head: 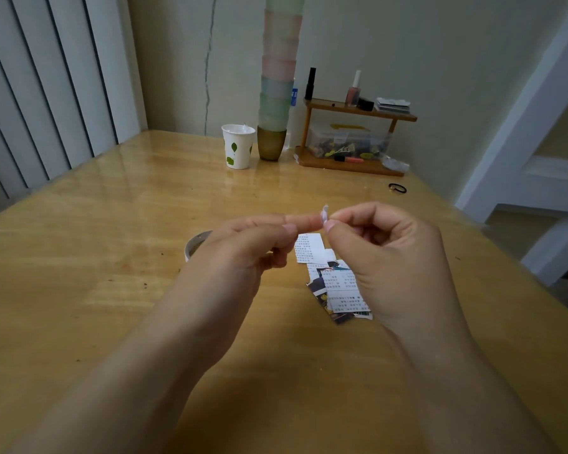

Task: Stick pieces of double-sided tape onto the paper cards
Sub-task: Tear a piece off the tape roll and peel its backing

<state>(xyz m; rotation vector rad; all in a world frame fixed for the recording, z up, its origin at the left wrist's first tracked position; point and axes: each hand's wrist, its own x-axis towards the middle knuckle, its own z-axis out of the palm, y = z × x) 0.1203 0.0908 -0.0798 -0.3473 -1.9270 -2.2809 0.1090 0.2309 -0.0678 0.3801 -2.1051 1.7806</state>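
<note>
Both hands [243, 244] [384, 253] pinch tape bit [325, 214] at fingertips, other fingers curled, likely peeling backing; cards [338, 286] wait below fingers.

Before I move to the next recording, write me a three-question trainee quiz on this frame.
1. True or false: the paper cards lie on the table beneath the hands.
2. What do the left hand and right hand pinch between them?
3. Which stands nearer the stacked cups: A) paper cup, B) hair tie?

Key: 1 true; 2 a small white tape piece; 3 A.
</note>
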